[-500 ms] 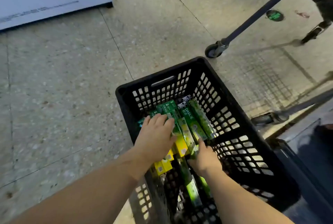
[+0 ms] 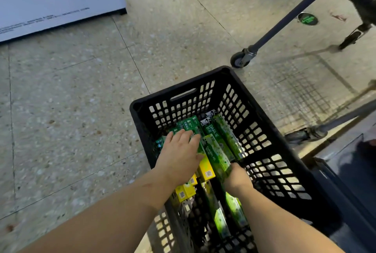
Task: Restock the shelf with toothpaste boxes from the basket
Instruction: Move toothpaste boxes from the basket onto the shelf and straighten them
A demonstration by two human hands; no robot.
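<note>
- Left hand [image 2: 179, 157], frame centre: we spread relaxed fingers over green toothpaste boxes [image 2: 188, 128], steadying them.
- Right hand [image 2: 237, 176]: we grasp one box's [image 2: 216, 154] near end, lifting it from the basket [image 2: 284, 163].

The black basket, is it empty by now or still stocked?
Still stocked: the black basket holds many green toothpaste boxes and some yellow boxes, lying flat.
</note>
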